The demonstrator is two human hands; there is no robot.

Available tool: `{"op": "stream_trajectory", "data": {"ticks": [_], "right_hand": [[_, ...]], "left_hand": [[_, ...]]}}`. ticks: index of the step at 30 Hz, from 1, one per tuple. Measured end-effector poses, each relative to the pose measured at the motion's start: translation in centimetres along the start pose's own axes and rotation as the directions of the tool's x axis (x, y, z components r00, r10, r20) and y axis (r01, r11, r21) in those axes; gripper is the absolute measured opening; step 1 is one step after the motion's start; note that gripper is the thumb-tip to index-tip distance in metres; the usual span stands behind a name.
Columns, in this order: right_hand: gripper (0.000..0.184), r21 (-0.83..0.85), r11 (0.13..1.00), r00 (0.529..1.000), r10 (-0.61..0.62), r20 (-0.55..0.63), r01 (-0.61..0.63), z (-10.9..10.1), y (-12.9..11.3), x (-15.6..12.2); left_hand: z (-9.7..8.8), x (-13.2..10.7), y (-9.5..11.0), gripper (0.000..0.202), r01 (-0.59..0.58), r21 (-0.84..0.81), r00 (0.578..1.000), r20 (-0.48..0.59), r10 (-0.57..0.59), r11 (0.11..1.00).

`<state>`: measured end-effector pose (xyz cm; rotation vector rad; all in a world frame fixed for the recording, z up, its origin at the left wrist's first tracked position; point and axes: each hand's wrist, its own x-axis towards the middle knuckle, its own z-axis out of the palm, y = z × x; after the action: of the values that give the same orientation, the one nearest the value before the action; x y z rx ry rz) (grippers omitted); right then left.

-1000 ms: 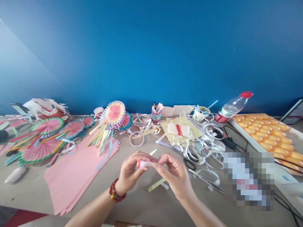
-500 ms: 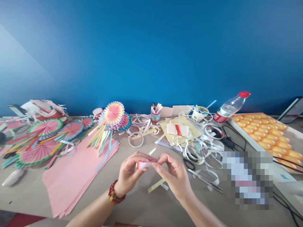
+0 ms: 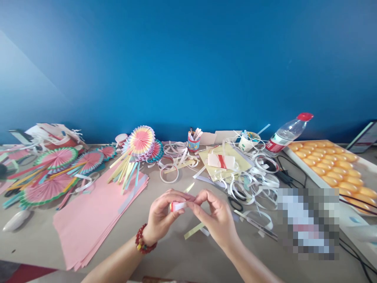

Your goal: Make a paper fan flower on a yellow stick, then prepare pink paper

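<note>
Between my two hands is a small folded piece of paper (image 3: 178, 205), whitish with a red and yellow edge on its left end. My left hand (image 3: 164, 208), with a red bead bracelet above the wrist, pinches it between thumb and fingers. The thumb and index finger of my right hand (image 3: 212, 214) close on its right end, where a pale strip shows. Under my hands lie a pale yellow paper strip (image 3: 194, 231) and a small white scrap. Left of my left hand is a stack of pink paper sheets (image 3: 85, 224).
Pleated paper fans (image 3: 55, 159) lie at the left, and a pleated rosette (image 3: 141, 142) stands behind. A tape roll (image 3: 169, 173), curled white strips (image 3: 250, 188), scissors (image 3: 235, 203) and a craft knife (image 3: 256, 225) are nearby. A bottle (image 3: 287, 135) leans at the back right.
My right fingertips have shifted slightly left along the folded paper. The left hand looks nearly unmoved.
</note>
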<state>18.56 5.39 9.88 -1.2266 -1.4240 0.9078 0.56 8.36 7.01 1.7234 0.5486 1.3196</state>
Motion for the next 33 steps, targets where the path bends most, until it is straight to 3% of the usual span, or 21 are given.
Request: {"op": "stream_trajectory", "data": {"ticks": [18, 23, 26, 29, 33], "right_hand": [[0.035, -0.334, 0.94, 0.997, -0.073, -0.009, 0.066, 0.5, 0.5, -0.3], [0.047, -0.417, 0.904, 0.993, -0.118, -0.029, 0.095, -0.1, 1.0, 0.3], [0.059, -0.38, 0.899, 0.975, -0.221, 0.035, 0.218, -0.9, 0.9, 0.7], [0.069, -0.34, 0.86, 0.922, -0.319, 0.22, 0.38, -2.0, 0.6, 1.3], [0.049, -0.24, 0.846, 0.835, -0.348, 0.426, 0.475, -3.0, 0.1, 2.1]], "left_hand": [[0.3, -0.3, -0.1, 0.019, -0.036, -0.053, 0.999, -0.021, 0.035, 0.998], [0.1, -0.3, 0.0, 0.022, -0.105, -0.015, 0.994, 0.011, 0.105, 0.994], [0.0, -0.2, 0.1, 0.024, -0.101, -0.041, 0.994, 0.047, 0.103, 0.994], [0.0, 0.1, 0.2, 0.025, -0.084, -0.091, 0.99, 0.106, 0.093, 0.992], [0.1, 0.1, 0.2, 0.027, -0.04, -0.138, 0.989, 0.134, 0.058, 0.99]]}}
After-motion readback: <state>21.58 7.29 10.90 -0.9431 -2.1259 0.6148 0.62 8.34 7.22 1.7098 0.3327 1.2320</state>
